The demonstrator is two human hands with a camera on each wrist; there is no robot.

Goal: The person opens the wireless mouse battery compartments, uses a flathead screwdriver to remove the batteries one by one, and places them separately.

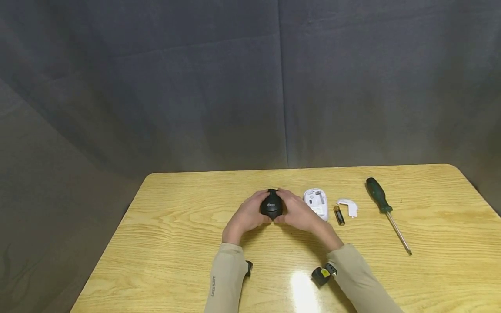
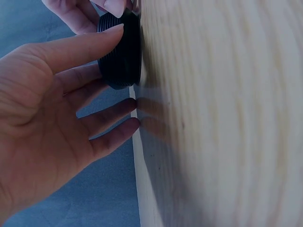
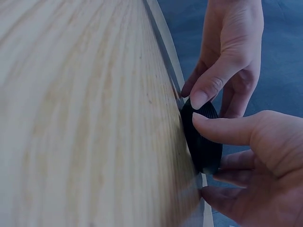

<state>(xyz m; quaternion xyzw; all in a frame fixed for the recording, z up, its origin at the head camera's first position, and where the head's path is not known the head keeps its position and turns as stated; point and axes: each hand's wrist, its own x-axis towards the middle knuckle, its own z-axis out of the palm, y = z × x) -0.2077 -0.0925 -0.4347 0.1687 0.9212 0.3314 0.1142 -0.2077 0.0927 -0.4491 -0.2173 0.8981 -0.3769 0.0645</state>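
Observation:
A black computer mouse (image 1: 272, 204) with a small pale logo rests on the table, its ridged side visible in both wrist views. My left hand (image 1: 250, 212) holds it from the left, thumb (image 2: 90, 49) on the near end and fingers at the far end. From the other side my right hand (image 1: 299, 211) grips it likewise, with its thumb (image 3: 227, 130) close to the left thumb. Just right of that hand lies an upturned white mouse (image 1: 316, 203) with its battery bay uncovered. A battery (image 1: 339, 215) and a white battery cover (image 1: 348, 207) lie beside it.
A screwdriver (image 1: 377, 193) with a dark green handle lies farther right, its tip toward the near side. The wooden table (image 1: 176, 217) ends at a far edge before a dark grey curtain (image 1: 219, 108).

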